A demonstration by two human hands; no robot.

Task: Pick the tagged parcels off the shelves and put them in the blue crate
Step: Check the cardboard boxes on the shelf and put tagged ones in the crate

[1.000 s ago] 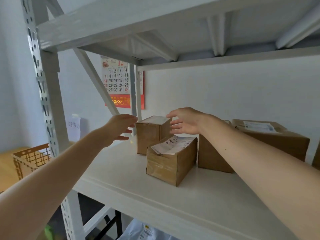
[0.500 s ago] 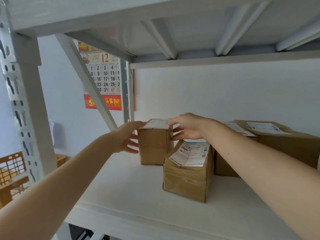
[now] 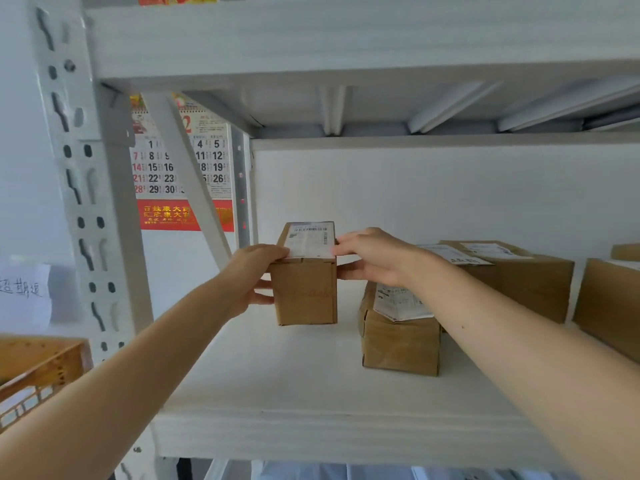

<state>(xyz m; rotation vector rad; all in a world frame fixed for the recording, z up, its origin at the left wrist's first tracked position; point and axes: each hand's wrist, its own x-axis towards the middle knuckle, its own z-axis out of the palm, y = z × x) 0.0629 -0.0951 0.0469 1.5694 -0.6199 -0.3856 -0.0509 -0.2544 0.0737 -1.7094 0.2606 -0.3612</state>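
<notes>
A small upright cardboard parcel (image 3: 304, 292) with a white shipping label on top stands on the white shelf (image 3: 294, 386). My left hand (image 3: 254, 275) grips its left side, thumb on the top edge and fingers curled against the side. My right hand (image 3: 372, 256) grips its right side, fingers on the top and thumb below against the side. A second labelled parcel (image 3: 398, 344) lies just to the right, partly under my right forearm. The blue crate is out of view.
More brown boxes (image 3: 519, 275) sit at the back right, another box (image 3: 613, 303) at the far right edge. A white upright post (image 3: 93, 202) and diagonal brace (image 3: 187, 174) frame the shelf's left end. An orange crate (image 3: 38, 368) sits lower left. A calendar (image 3: 162, 168) hangs behind.
Both hands have closed in from either side and taken hold of the small upright parcel. The camera has moved closer and tilted up.
</notes>
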